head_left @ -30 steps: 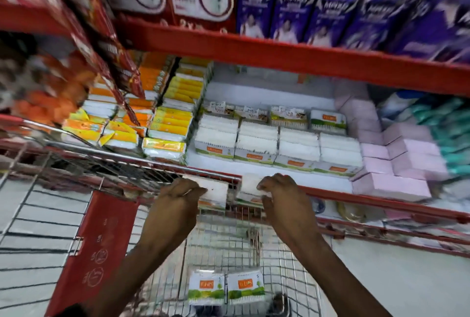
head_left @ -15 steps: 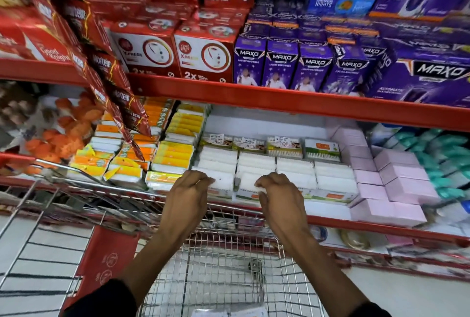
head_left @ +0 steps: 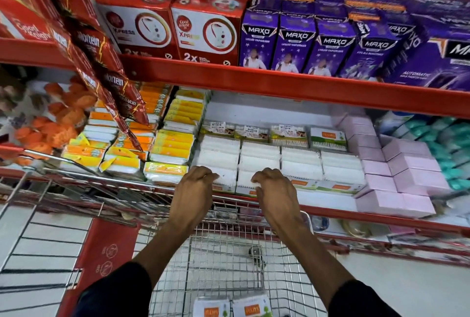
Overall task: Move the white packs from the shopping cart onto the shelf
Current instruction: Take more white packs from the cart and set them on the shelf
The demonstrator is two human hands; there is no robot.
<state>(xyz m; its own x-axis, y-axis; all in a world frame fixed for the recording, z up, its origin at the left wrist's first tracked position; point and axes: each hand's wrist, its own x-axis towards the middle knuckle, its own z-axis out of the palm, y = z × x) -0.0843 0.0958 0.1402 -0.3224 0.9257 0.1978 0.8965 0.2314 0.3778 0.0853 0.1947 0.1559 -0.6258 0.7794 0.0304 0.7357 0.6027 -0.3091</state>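
Right, head view only. Both hands are at the front edge of the shelf (head_left: 328, 201), each curled round a white pack. Left hand (head_left: 194, 189) grips the left pack (head_left: 225, 179); right hand (head_left: 276, 191) grips the right pack (head_left: 245, 182). Both packs sit at the front of the white rows (head_left: 300, 164), just beside each other, approx. level w/ the stacked ones behind. Can't tell if they rest fully on the shelf or are a touch above it.

Step in hand, I'd judge: the placing, near its end.

Down in the shopping cart (head_left: 229, 260), two more packs (head_left: 231, 307) lie at the bottom edge of frame, so the job isn't done.

Next move likely calls for seating both flush w/ the row, letting go w/o dragging them back, then reaching down into the cart. Risk: knocking the yellow packs (head_left: 165, 171) beside the left hand.
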